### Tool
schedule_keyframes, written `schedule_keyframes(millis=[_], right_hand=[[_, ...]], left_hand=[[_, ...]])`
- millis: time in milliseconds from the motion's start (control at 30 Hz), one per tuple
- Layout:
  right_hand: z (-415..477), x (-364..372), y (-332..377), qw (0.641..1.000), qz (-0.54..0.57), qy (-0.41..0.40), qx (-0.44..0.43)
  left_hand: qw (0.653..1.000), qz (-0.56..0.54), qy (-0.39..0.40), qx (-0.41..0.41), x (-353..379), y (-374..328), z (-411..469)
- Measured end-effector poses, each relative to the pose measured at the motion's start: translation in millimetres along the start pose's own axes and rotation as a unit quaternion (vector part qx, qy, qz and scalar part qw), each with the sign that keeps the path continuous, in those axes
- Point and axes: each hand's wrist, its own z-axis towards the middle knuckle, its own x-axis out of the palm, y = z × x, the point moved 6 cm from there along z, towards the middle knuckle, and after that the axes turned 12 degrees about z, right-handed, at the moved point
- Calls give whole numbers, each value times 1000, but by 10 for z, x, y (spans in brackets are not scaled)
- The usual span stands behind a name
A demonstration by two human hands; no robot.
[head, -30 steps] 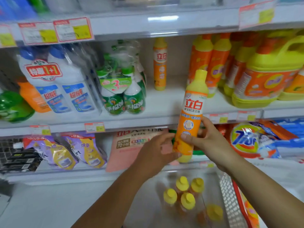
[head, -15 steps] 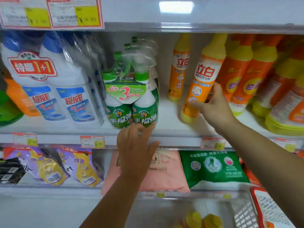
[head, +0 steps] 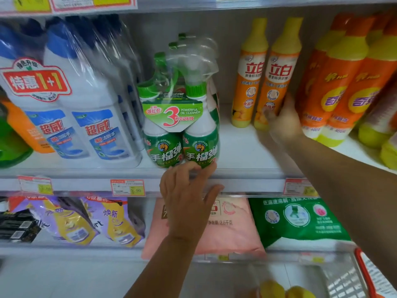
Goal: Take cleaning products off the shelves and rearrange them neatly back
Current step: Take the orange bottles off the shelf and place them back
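Observation:
My right hand (head: 281, 121) grips the lower part of an orange dish-soap bottle with a yellow cap (head: 278, 67), which stands upright on the white shelf (head: 242, 151). It touches a matching bottle (head: 250, 74) on its left. My left hand (head: 187, 201) hovers with fingers apart at the shelf's front edge, fingertips just below a shrink-wrapped pack of green spray cleaners (head: 180, 117); it holds nothing.
Blue-capped white toilet-cleaner twin packs (head: 71, 104) fill the shelf's left side, and several orange bottles (head: 343, 82) crowd the right. Below lie purple pouches (head: 86, 220), a pink bag (head: 232, 229) and a green bag (head: 300, 220). Yellow caps (head: 285, 291) show in a basket at the bottom.
My right hand carried the orange bottle up from in front of me and stood it on the shelf beside its twin. My left hand let go of it and rose to the shelf edge.

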Motion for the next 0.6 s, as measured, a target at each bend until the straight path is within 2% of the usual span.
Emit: schedule_keyframes(millis=[200,300,367,433,600], right_hand=[[32,59,12,999,-11,-5,36],[-57,70,8,994,-80,1,77],[-185,47,9,993,-115,-24,30],[-346,57,81,994,-92,-49,-23],[-384,320,306,998,-50,1,-35]], left_hand=[[1000,-1,12,3,17,10,-14],[1000,4,9,4,10,20,-12],[1000,7,13,2,12,23,-10],[1000,6,23,-3,13,17,-3],[999,-4,32,-12,-7,10,-15]])
